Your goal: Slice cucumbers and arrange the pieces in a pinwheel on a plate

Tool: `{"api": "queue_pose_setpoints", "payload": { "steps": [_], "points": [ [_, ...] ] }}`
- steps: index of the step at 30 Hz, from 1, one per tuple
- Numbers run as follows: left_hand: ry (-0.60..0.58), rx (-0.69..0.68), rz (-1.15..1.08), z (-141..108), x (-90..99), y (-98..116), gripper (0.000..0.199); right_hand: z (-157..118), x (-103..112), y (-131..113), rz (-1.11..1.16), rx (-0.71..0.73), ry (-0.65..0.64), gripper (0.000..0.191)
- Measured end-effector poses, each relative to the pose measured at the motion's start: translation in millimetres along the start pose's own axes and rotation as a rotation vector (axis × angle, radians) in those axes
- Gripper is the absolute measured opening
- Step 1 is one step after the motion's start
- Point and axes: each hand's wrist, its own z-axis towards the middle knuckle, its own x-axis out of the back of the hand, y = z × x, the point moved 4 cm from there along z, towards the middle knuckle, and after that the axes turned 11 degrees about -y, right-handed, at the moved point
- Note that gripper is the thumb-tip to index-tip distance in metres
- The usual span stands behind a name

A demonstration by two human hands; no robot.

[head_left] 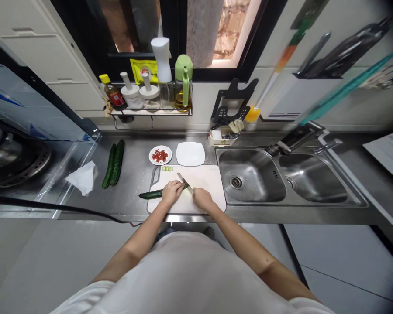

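A long green cucumber (151, 194) lies across the white cutting board (209, 179), its left tip reaching past the board's edge. My left hand (172, 192) is closed over it near its right end. In my right hand (202, 199) is a kitchen knife (184, 181), the blade slanting up and left against that end of the cucumber. The handle is hidden inside my fingers. A few pale cucumber slices (167, 168) rest at the board's upper left. Behind the board stand a white plate of chopped red pieces (160, 155) and a squarish white plate (190, 154).
Two whole cucumbers (114, 163) and a crumpled white tissue (82, 177) lie to the left. A double sink (253, 174) with a faucet (296, 138) is on the right. A wall rack (153, 112) holds bottles and jars. The stove (16, 152) is far left.
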Motion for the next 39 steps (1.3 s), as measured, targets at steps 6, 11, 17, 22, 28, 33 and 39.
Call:
{"api": "queue_pose_setpoints", "payload": {
  "steps": [6, 11, 17, 22, 28, 33, 39],
  "points": [
    [-0.001, -0.003, -0.001, -0.9, 0.9, 0.7, 0.024, -0.5, -0.9, 0.0, -0.001, 0.004, 0.001, 0.032],
    [0.001, 0.005, -0.01, -0.6, 0.4, 1.3, 0.024, -9.1, -5.9, 4.8, -0.009, -0.014, -0.025, 0.032],
    [-0.006, 0.013, -0.015, -0.2, -0.9, 0.5, 0.022, -13.1, -10.1, 9.9, -0.011, -0.021, -0.051, 0.033],
    [-0.007, 0.014, -0.014, 0.3, 0.6, 0.2, 0.022, -3.2, -7.5, 5.9, -0.004, -0.001, -0.031, 0.033],
    [-0.012, 0.012, -0.01, 0.5, 1.8, 0.8, 0.022, 10.7, -3.6, -1.8, 0.001, 0.013, -0.006, 0.032],
    [-0.015, 0.014, -0.008, 0.6, 1.7, 1.0, 0.023, 9.9, -4.5, -1.0, 0.006, 0.005, -0.004, 0.032],
    [-0.016, 0.011, -0.013, 1.3, -1.5, -0.5, 0.022, -2.4, -14.5, 9.3, -0.002, -0.011, -0.038, 0.031]
  ]
}}
